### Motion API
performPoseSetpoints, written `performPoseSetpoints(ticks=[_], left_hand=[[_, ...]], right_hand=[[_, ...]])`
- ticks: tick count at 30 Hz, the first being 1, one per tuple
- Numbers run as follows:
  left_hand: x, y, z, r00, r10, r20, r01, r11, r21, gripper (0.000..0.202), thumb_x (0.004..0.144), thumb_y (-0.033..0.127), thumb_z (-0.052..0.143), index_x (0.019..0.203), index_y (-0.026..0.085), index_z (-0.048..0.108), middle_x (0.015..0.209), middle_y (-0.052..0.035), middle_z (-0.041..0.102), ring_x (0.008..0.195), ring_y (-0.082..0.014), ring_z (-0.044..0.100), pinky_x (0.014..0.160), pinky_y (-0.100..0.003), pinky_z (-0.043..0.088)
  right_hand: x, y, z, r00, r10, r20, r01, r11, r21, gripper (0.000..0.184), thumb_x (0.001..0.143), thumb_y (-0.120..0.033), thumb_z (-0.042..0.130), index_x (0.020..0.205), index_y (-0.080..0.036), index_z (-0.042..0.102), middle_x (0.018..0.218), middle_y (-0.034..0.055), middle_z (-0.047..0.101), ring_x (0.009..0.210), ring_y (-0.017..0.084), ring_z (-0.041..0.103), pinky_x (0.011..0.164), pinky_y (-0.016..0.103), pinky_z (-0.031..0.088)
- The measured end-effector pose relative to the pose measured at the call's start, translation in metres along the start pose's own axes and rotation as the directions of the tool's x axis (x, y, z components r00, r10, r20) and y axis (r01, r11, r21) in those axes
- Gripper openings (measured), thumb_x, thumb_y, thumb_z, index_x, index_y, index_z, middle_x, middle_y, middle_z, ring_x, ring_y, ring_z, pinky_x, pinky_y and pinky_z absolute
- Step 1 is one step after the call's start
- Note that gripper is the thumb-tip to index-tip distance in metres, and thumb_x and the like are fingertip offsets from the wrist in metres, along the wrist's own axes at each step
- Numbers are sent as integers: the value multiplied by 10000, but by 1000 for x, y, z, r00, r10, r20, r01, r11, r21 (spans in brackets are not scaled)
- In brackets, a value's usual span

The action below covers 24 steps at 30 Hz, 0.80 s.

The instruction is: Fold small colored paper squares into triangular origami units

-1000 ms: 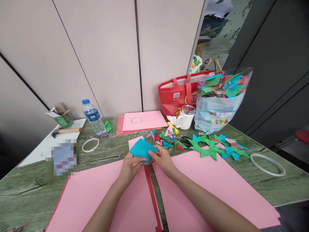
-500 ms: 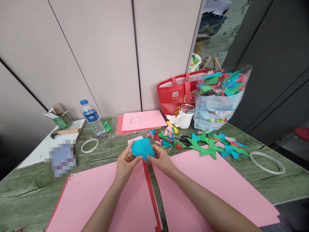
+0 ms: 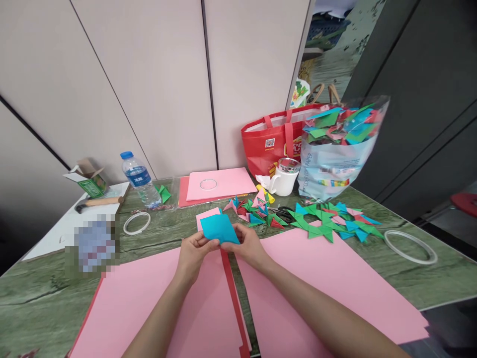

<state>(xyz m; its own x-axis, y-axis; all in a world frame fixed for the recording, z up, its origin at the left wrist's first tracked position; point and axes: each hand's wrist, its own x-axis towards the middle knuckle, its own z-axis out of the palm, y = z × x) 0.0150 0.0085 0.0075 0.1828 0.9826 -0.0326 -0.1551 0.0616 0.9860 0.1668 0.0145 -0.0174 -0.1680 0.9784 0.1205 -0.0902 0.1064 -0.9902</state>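
Note:
Both my hands hold one folded teal paper piece [image 3: 219,228] just above the table's middle. My left hand [image 3: 194,253] pinches its lower left edge with closed fingers. On the lower right edge, my right hand [image 3: 248,245] pinches it between thumb and fingers. Under my hands lie large pink sheets [image 3: 320,278] over a red sheet [image 3: 230,278]. A small pink square [image 3: 206,217] lies just behind the teal piece.
Folded paper pieces in teal, green, pink and red [image 3: 331,224] are scattered at the right, with scissors [image 3: 283,214] among them. Behind stand a white mug [image 3: 284,181], a clear bag of pieces [image 3: 335,154], a red tote [image 3: 272,144], a water bottle [image 3: 136,180], tape rings [image 3: 410,246] and a hammer [image 3: 97,202].
The teal piece has turned and flattened between my fingers, and both hands shifted slightly toward me. The view has tilted a little.

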Motion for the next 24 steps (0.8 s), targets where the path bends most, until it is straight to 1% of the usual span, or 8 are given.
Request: performPoseSetpoints(ticks=[5,11,17,24], left_hand=[[-1,-1,-1,999,-21,-24,19,998,-56,254,645,236,697,864,111,667,830,-88,716,771,-233,656,792,-389,497],[0,-4,1,998,-33,-57,29,997,-69,253,624,242,713,839,115,673,801,-85,719,739,-230,660,747,-370,510],[-1,-3,3,997,-47,-61,42,995,-86,269,616,253,719,842,113,676,794,-87,719,727,-228,661,726,-363,515],[-1,-4,2,996,-57,-69,50,993,-103,274,600,261,731,828,115,685,799,-95,718,730,-231,661,712,-359,521]], right_hand=[[-1,-2,3,1000,-3,-6,3,1000,7,274,576,-234,695,794,-165,543,704,-7,617,661,148,579,597,265,460],[-2,-3,3,1000,-4,-4,4,1000,-7,255,583,-224,678,790,-166,540,701,-11,609,652,143,564,589,258,442],[-2,-1,3,1000,1,-24,-2,999,-49,236,585,-201,663,789,-160,550,683,-22,569,604,121,513,545,232,400],[-4,-5,4,1000,-10,-13,9,999,-48,202,604,-185,641,777,-160,538,648,-36,534,579,105,486,525,214,380]])
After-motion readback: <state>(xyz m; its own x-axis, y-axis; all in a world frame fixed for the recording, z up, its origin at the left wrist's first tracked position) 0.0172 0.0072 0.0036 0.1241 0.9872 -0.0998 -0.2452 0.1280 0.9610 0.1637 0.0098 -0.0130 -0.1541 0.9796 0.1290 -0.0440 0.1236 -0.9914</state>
